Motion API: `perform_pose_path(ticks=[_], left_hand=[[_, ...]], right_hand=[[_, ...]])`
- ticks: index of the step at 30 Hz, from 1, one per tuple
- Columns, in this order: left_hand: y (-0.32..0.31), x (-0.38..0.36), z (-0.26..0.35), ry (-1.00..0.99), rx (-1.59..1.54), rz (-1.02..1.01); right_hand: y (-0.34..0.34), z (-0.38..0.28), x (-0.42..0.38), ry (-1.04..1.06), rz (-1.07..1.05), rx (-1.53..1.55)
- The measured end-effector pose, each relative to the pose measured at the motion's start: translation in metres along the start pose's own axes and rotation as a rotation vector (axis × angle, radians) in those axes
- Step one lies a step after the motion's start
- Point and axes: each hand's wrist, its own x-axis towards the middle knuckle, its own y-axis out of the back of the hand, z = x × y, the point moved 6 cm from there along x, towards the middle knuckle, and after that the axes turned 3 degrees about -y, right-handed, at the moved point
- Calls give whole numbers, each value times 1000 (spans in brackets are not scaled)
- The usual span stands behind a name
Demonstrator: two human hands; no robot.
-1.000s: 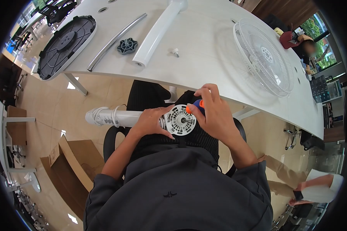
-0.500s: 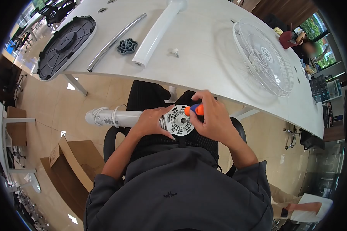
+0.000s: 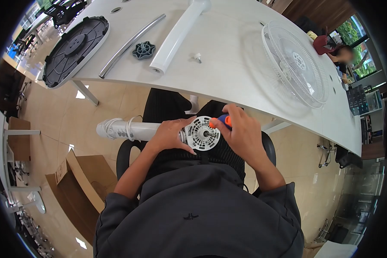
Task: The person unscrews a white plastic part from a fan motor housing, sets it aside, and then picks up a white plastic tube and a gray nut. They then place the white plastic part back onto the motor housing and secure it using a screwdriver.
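Observation:
Across my lap lies the white fan motor unit (image 3: 197, 138), its round slotted face turned up and a metal shaft at its centre. My left hand (image 3: 170, 135) is wrapped round the neck side of this unit, thumb and fingers on either side. A white post (image 3: 146, 130) runs out to the left of that hand, with white cord (image 3: 112, 129) wound round its far end. My right hand (image 3: 245, 133) grips an orange and blue screwdriver (image 3: 223, 121) over the right edge of the motor face. The screwdriver's tip is hard to make out.
On the white table (image 3: 228, 56) lie a black-ribbed fan base (image 3: 76, 45), a bent metal tube (image 3: 133, 45), a dark star-shaped knob (image 3: 143, 50), a white pole (image 3: 178, 36), a small white screw (image 3: 198, 57) and fan grilles (image 3: 294, 64). An open cardboard box (image 3: 79, 180) stands at left. A person (image 3: 343, 60) sits far right.
My right hand and the screwdriver have moved slightly right, showing more of the motor face. My left hand keeps its hold. The person at lower right has mostly left the view.

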Motion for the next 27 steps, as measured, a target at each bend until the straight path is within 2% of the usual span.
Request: perform_pose_path(ticks=[2,4,5,7,11,13,14,19,23,25,26,27], left_hand=[[1,1,0,2,13,10],[2,0,2,8,9,4],[3,1,2,13,2,-2],[6,4,6,33,-8,-19],[2,2,1,37,0,-28],[2,1,2,27,4,-22],[3,2,3,16,10,-13],[1,1,1,24,6,-16],[5,2,3,36,-10,-25],[2,2,1,19,-15,-15],[2,1,1,10,-19,-2],[2,1,2,14,-20,0]], right_hand=[[4,6,5,-67,-15,-61],[20,-8,7,119,120,79],[20,-8,7,119,122,77],[9,-5,6,53,-13,30],[8,0,13,-54,5,-1],[21,-14,13,184,108,147],[18,-13,12,183,111,144],[-4,5,15,7,22,6],[17,-13,15,152,79,97],[7,-7,15,110,-63,164],[8,-8,17,110,-65,164],[6,1,21,-77,-134,44]])
